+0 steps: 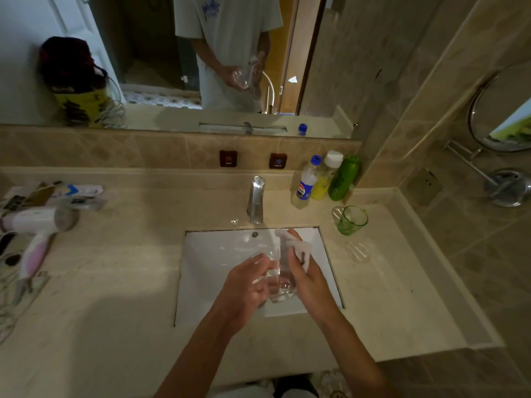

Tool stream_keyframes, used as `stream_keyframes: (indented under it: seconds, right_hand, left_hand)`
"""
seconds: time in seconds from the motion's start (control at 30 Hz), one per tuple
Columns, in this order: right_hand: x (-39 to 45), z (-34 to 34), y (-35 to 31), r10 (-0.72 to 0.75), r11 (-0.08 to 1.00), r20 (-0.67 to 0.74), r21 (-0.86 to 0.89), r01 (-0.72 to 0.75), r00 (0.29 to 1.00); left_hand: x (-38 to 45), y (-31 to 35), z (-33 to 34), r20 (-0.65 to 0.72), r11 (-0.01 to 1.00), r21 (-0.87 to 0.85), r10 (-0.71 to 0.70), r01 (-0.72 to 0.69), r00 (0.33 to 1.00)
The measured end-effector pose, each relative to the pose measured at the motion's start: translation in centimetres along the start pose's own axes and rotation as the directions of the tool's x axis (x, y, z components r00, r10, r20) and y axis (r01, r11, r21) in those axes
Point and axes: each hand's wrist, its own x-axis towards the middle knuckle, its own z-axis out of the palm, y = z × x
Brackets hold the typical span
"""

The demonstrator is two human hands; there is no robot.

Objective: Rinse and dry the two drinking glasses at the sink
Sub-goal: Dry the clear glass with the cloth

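Clear glass (pixel 280 278) is being held over the white sink (pixel 218 254), tilted, thick base toward the camera and mouth pointing away toward the tap; looks empty. A white tissue (pixel 301 249) is sitting bunched against its right side near the rim. Second glass, green (pixel 352 219), is standing on the counter right of the sink, near the bottles, empty.

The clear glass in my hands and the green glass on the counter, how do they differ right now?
The clear glass is colourless; the green glass is tinted green. The clear glass is held over the sink by the left hand, while the right hand presses a white tissue against it; the green glass stands untouched on the counter, right of the faucet. Both are see-through tumblers.
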Motion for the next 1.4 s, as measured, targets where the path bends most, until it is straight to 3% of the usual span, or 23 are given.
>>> stream_keyframes:
  seconds: [0.1, 0.17, 0.27, 0.37, 0.47, 0.6, 0.7, 0.93, 1.1, 1.2, 1.27, 1.4]
  right_hand:
    - [-0.7, 0.7, 0.7, -0.052, 0.997, 0.023, -0.049, 0.053, 0.998]
    - [-2.0, 1.7, 1.0, -0.174, 0.974, 0.003, -0.146, 0.173, 0.985]
    - [-4.0, 2.7, 1.4, -0.378, 0.858, 0.053, -0.356, 0.371, 0.924]
    - [-5.1, 2.8, 2.1, -0.439, 0.743, 0.137, -0.501, 0.444, 0.888]
    - [-4.4, 2.4, 1.6, -0.419, 0.848, 0.100, -0.312, 0.428, 0.903]
    - [-1.2, 1.3, 0.3, -0.213, 0.977, -0.077, -0.027, 0.211, 0.974]
    - [-0.3, 1.4, -0.3, -0.182, 0.982, -0.053, -0.065, 0.179, 0.982]
    - [-3.5, 3.5, 1.3, -0.414, 0.842, 0.044, -0.361, 0.401, 0.909]
    - [-3.3, 3.3, 1.1, -0.441, 0.856, 0.014, -0.294, 0.425, 0.897]
    - [-1.4, 2.1, -0.1, -0.342, 0.933, -0.097, -0.151, 0.326, 0.935]
    - [-0.3, 1.5, -0.5, -0.317, 0.942, -0.119, -0.152, 0.299, 0.941]
    - [-0.3, 2.0, -0.5, -0.332, 0.937, -0.027, -0.122, 0.327, 0.943]
  left_hand:
    - [0.7, -0.1, 0.5, -0.011, 0.995, -0.096, -0.004, 0.003, 1.000]
    - [1.3, -0.5, 0.5, -0.054, 0.997, -0.078, 0.021, -0.025, 0.998]
    - [1.6, -0.4, -0.1, -0.070, 0.979, -0.201, 0.031, -0.044, 0.997]
    - [1.4, 0.1, -0.3, -0.017, 0.980, -0.198, 0.001, -0.004, 1.000]
    - [1.0, 0.0, -0.2, 0.036, 0.971, -0.238, 0.016, -0.007, 0.999]
    - [0.4, 0.2, 0.3, 0.043, 0.969, -0.247, 0.006, 0.005, 0.999]
    - [0.2, 0.9, 0.7, 0.060, 0.968, -0.249, 0.041, -0.025, 0.997]
    - [1.1, 0.9, -0.2, -0.101, 0.958, -0.283, 0.025, -0.053, 0.995]
    - [0.5, 1.0, -0.2, -0.012, 0.971, -0.233, 0.059, -0.061, 0.998]
    - [0.1, 1.4, 0.3, 0.131, 0.971, -0.233, 0.082, -0.049, 0.988]
    - [0.0, 1.4, 0.6, 0.208, 0.967, -0.256, 0.060, -0.005, 0.976]
    - [0.2, 1.7, 1.4, 0.115, 0.935, -0.353, 0.063, -0.018, 0.991]
